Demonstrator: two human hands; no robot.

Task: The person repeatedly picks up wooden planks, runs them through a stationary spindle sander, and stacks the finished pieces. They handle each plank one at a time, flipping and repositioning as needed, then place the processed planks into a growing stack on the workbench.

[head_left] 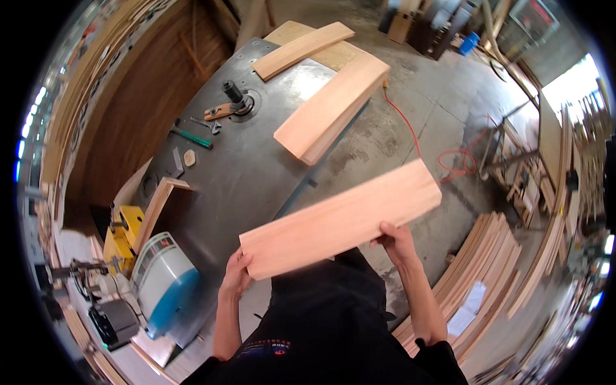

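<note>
A long, flat wooden board (340, 218) is held in front of my body, tilted so its right end is higher and farther out. My left hand (238, 269) grips its left end, thumb on the upper face. Along the near edge, right of the middle, my right hand (393, 242) holds it with the thumb on the edge and the fingers mostly hidden beneath. Beyond it, a stack of similar boards (337, 106) lies on the right edge of the metal machine table (237, 167). One more board (301, 50) rests farther back on that table.
A black spindle (232, 92) rises from the table, near a green-handled hammer (192, 136) and a wrench (213, 126). At left stands a white and blue machine drum (167, 282) beside a yellow block (122, 231). Long timber strips (481, 263) are piled at right; an orange hose (404, 119) crosses the floor.
</note>
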